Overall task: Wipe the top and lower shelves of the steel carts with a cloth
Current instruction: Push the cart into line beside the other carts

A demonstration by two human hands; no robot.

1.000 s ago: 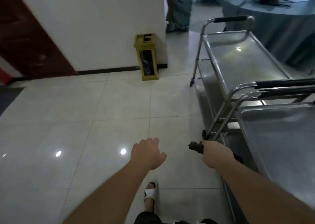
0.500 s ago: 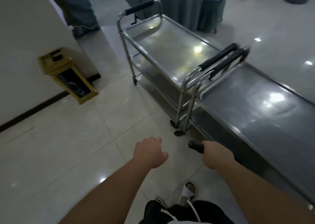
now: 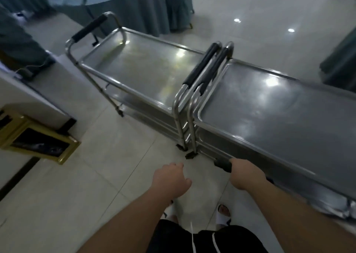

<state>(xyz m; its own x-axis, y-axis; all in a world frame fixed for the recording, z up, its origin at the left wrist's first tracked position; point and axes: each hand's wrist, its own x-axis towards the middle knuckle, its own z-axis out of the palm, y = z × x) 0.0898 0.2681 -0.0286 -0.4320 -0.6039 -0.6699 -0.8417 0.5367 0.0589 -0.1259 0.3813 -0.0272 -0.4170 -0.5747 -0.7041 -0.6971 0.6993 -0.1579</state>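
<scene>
Head view: gaze swung from floor to carts; wiping not yet begun.
Right hand [image 3: 245, 173] grips dark cloth [image 3: 223, 164] beside near cart [image 3: 289, 106]'s lower shelf; left hand [image 3: 171, 179] loosely curled, holding nothing; far cart [image 3: 146, 64] now in full view.

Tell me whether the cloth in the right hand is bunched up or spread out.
Bunched up: the dark cloth sticks out of the right hand as a small wad, fingers curled round it.

Two steel carts [image 3: 154, 70] [image 3: 279, 108], one cloth [image 3: 223, 164], two hands [image 3: 171, 179] [image 3: 247, 173].
</scene>
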